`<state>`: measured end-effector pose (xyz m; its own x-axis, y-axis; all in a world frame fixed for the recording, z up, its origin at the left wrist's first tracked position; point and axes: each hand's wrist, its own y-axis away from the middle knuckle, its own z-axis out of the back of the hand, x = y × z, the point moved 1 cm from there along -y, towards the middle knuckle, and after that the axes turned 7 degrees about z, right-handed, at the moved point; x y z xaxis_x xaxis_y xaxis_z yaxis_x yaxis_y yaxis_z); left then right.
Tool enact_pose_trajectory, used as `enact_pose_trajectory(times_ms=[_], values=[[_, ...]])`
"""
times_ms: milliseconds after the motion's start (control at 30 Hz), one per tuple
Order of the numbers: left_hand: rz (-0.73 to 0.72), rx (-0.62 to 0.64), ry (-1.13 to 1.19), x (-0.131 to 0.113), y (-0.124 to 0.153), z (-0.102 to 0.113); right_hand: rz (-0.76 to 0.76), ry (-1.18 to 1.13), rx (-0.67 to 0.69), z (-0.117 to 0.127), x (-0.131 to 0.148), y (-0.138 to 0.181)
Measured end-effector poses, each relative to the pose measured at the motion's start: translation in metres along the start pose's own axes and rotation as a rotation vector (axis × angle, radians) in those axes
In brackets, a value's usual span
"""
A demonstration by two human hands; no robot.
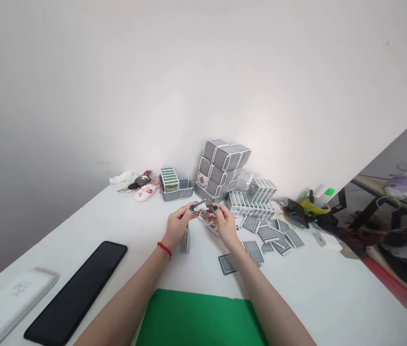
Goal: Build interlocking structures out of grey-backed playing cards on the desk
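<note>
I have both hands at the centre of the frame, left hand (178, 224) and right hand (226, 226), the fingers of each nearly closed in a pinch on grey card pieces (209, 205) — one or two, I cannot tell from here. I judge the step to be shaping or joining folded cards; the next move calls for a light, level pinch so that the edges meet without creasing. One court card (209, 221) shows just below the fingers, and one folded card (187, 240) stands beneath the left hand. Counting outward: one block stack (221, 166) in three tiers at upper centre, one grey card tray (177, 194) left of it, two face-down cards by the right forearm, and a loose pile (273, 235) right of centre, too overlapped to count. One black phone (77, 290) lies lower left on the desk (146, 240) — one green sheet (203, 319) at bottom centre.
</note>
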<state>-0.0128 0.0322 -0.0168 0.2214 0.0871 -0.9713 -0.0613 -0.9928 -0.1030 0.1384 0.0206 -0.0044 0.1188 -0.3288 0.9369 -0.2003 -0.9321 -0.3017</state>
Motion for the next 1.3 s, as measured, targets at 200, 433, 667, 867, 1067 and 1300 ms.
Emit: enact_pose_trajectory(times_ms=[200, 433, 667, 867, 1067, 1300], values=[[-0.026, 0.006, -0.064, -0.002, 0.001, -0.002, 0.037, -0.002, 0.017, 0.004, 0.003, -0.003], [-0.033, 0.02, -0.105, -0.003, -0.001, 0.0, 0.066, 0.109, 0.086, 0.008, 0.004, -0.005], [0.007, 0.013, -0.091, -0.008, 0.002, -0.003, 0.022, 0.112, 0.073, 0.01, -0.001, -0.006], [0.049, 0.053, 0.039, -0.01, 0.002, -0.003, -0.025, 0.088, 0.158, 0.005, 0.003, -0.001], [0.061, 0.052, -0.001, -0.015, 0.002, -0.002, -0.098, 0.075, 0.338, 0.003, 0.013, 0.005], [0.045, 0.05, -0.07, -0.014, 0.003, -0.005, -0.077, 0.035, 0.337, 0.0, 0.014, 0.009]])
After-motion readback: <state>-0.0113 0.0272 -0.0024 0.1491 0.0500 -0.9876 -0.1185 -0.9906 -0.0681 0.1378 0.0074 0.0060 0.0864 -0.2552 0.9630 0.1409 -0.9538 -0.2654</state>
